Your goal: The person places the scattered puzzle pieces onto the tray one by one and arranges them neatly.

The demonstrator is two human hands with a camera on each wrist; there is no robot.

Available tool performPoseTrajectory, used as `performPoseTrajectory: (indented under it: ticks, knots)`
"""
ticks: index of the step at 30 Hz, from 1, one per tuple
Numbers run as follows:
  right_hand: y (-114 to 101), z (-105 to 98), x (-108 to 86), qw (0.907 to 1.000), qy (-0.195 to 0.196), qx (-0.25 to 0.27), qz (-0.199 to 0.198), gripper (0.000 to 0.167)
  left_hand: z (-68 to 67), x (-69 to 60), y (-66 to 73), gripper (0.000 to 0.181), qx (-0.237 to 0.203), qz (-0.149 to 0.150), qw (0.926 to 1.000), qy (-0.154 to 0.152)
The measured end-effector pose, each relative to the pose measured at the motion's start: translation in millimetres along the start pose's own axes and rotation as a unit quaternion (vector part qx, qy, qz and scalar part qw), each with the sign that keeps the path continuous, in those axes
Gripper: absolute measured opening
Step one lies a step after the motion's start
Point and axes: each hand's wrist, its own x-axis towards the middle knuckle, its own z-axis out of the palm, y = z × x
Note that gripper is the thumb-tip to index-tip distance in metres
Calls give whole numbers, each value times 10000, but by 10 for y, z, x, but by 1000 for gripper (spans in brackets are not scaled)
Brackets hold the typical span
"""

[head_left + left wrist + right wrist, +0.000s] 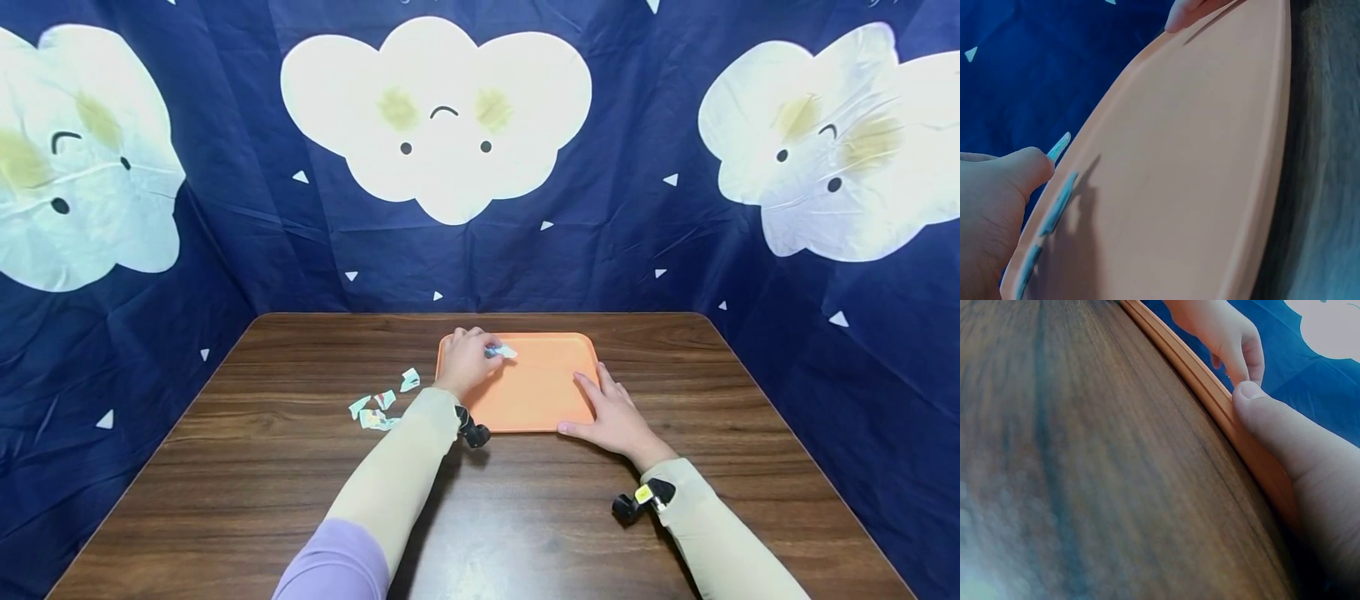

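My left hand point(467, 360) is over the upper left part of the tray point(536, 400), thumb and fingers brought together on a scrap point(1060, 147); in the left wrist view its pale tip pokes out past my thumb, at the left of the frame. Below it in that same view, two more scraps point(1059, 207) lie on the tray along its far rim, one after the other down the lower left, with my hand's shadow falling beside them. In the head view a bluish white bit shows just right of my fingertips; I cannot tell from there whether it is the pinched piece or one lying down. My right hand point(617, 417) rests on the tray's lower right corner, fingers apart, the thumb at the near rim and the others along the right side. The orange tray sits flat on the table point(300, 492), a little right of the middle of the frame. Left of it, near my forearm, a loose group of torn, printed scraps point(385, 399) lies on the brown wood. I wear pale sleeves point(408, 450), with a black camera point(474, 432) at each wrist. Behind, a dark blue curtain point(255, 233) with white clouds point(442, 92) fills the upper frame.
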Motion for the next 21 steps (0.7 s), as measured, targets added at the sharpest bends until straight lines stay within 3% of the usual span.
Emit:
performPoseTrajectory:
  ticks: [7, 14, 21]
  knots:
    - [12, 15, 5, 10000, -5, -5, 9, 103, 105, 52, 105, 23, 149, 39, 9999, -72]
    - [13, 20, 7, 10000, -31, 18, 45, 104, 174, 86, 191, 22, -28, -148, 9996, -227]
    - [16, 16, 13, 10000, -14, -15, 32, 104, 237, 119, 265, 20, 27, -85, 9991, -425]
